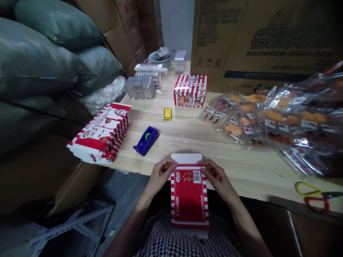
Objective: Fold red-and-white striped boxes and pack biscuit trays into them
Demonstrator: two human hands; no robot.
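Observation:
A red-and-white striped carton (189, 200) is held upright before my lap, its red printed face and barcode towards me. My left hand (162, 174) pinches its upper left corner, and my right hand (216, 177) pinches the upper right corner. Between the hands a white end flap (187, 158) sticks up over the table edge. Beyond the hands lie a blue tape dispenser (146, 141) and a small gold packet (167, 113). Farther back stands a made-up striped box (190, 91). To the left is a stack of flat striped cartons (103, 130).
Bagged toy food pieces (241, 117) cover the right of the wooden table (184, 134). Scissors (316, 196) lie near its right front edge. Clear plastic cases (140, 87) and a bowl (155, 58) stand at the back. A large cardboard box (222, 46) rises behind; grey sacks (40, 57) line the left.

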